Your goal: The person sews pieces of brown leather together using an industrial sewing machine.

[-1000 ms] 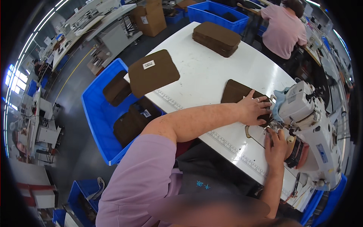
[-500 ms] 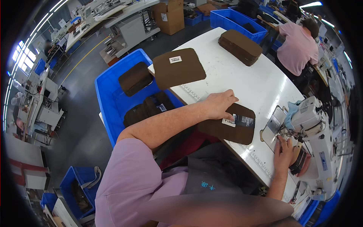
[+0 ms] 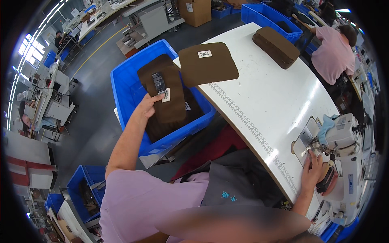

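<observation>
"White table (image 3: 279, 101) and blue bin (image 3: 184, 137): what is seen?"

"Gathered panels (image 3: 193, 114) are already in the bin; a brown fabric stack (image 3: 275, 46) is left on the table."

"And in hand?"

"A labelled panel (image 3: 172, 111) is pinched over the bin by the left hand (image 3: 148, 106); the right hand's (image 3: 313, 172) grip cannot be told."

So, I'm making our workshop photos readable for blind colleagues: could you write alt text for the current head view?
A person's left hand touches a labelled brown cloth piece at a blue bin of similar pieces. The right hand is by a white sewing machine at a white table, where another labelled piece and a brown stack lie.
</observation>
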{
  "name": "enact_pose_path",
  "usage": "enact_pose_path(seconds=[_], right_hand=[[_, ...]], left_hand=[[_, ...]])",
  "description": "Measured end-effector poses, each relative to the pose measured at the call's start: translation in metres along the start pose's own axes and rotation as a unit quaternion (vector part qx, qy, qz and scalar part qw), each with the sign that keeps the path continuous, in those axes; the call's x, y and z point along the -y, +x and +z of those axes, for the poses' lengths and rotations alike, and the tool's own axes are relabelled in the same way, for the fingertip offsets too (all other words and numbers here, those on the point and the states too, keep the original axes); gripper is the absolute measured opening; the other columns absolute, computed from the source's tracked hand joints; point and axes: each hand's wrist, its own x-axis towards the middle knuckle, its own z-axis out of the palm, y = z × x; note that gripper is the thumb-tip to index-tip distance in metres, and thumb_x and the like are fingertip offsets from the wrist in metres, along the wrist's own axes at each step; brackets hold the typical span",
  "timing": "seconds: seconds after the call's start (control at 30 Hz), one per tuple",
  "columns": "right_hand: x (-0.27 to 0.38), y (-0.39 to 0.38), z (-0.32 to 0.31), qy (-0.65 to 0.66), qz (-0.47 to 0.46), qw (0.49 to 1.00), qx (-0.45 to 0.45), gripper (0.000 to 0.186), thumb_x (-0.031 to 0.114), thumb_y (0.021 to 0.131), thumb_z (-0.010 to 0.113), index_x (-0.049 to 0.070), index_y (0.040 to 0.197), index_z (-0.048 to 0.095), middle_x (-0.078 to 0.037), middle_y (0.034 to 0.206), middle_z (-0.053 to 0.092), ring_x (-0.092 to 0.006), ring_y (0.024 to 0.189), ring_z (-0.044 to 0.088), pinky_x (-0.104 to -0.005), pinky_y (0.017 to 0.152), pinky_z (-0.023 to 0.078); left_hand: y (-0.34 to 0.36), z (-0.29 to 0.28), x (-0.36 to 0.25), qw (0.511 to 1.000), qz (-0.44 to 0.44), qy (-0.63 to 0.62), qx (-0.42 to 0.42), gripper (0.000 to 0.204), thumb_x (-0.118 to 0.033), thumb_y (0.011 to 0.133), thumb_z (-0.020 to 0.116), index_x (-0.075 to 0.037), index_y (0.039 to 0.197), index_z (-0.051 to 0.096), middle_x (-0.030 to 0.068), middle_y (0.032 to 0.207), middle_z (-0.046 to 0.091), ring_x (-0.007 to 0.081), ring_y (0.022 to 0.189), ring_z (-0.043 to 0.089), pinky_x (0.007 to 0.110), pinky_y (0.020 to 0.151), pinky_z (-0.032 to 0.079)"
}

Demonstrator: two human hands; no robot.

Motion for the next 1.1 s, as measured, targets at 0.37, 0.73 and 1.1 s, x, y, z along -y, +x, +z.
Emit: enact_pose_path(seconds=[0.37,0.73,1.1], right_hand=[[-0.010,-0.003,0.006,-0.055,-0.069,0.994,-0.068,0.030,0.009,0.101,0.061,0.005,0.129,0.069,-0.021,0.117,0.059,-0.0386,0.105,0.060,-0.0446,0.090,0.049],[0.009,0.001,-0.007,-0.019,-0.037,0.998,-0.050,0.030,0.005,0.096,0.063,0.005,0.125,0.070,-0.017,0.103,0.058,-0.0349,0.089,0.059,-0.0439,0.076,0.047],[0.009,0.007,-0.002,0.089,-0.025,0.990,-0.103,0.019,-0.003,0.091,0.069,0.002,0.109,0.072,-0.014,0.092,0.057,-0.0243,0.073,0.060,-0.0353,0.063,0.045]], left_hand=[[0.076,0.019,0.132,0.960,-0.060,0.181,-0.204,0.076,0.000,0.085,0.078,-0.008,0.151,0.040,0.0171,0.139,0.061,0.0333,0.129,0.060,0.048,0.106,0.050],[0.092,0.127,-0.051,0.799,0.381,0.394,-0.247,0.038,-0.007,0.088,0.075,-0.011,0.125,0.066,0.0090,0.130,0.062,0.0256,0.124,0.061,0.040,0.097,0.053],[0.217,0.414,-0.081,0.745,0.444,0.488,0.096,0.024,-0.024,0.086,0.083,-0.006,0.102,0.079,0.0102,0.105,0.075,0.0282,0.097,0.072,0.038,0.084,0.058]])
